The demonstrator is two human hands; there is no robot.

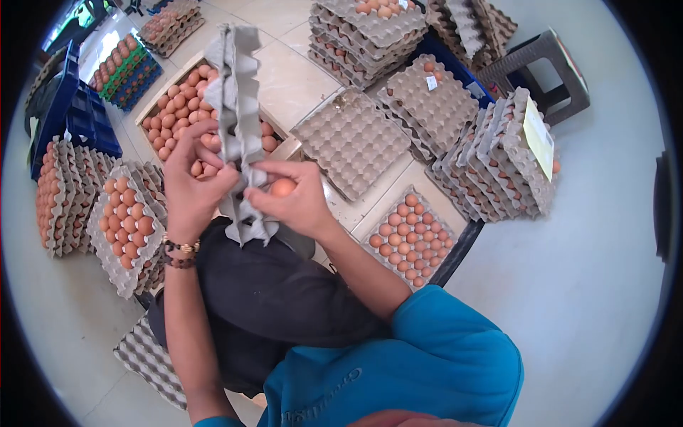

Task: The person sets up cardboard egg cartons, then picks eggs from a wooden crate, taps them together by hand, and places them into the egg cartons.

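Note:
Two grey pulp egg trays [242, 92] stand on edge, face to face, between my hands above the crate of loose eggs. My left hand [196, 178] pinches their left side, with eggs at its fingers. On the other side, my right hand [295, 196] has thumb and fingertips at the trays' edge and a brown egg [283, 187] tucked in its palm. Behind them, a wooden crate [148, 108] holds many loose brown eggs [178, 107].
An empty-looking pulp tray [352, 142] lies on the floor, with a filled egg tray [411, 238] nearer me. Stacked trays stand at right [498, 160] and left [71, 192]. A grey stool [569, 78] is at the back right.

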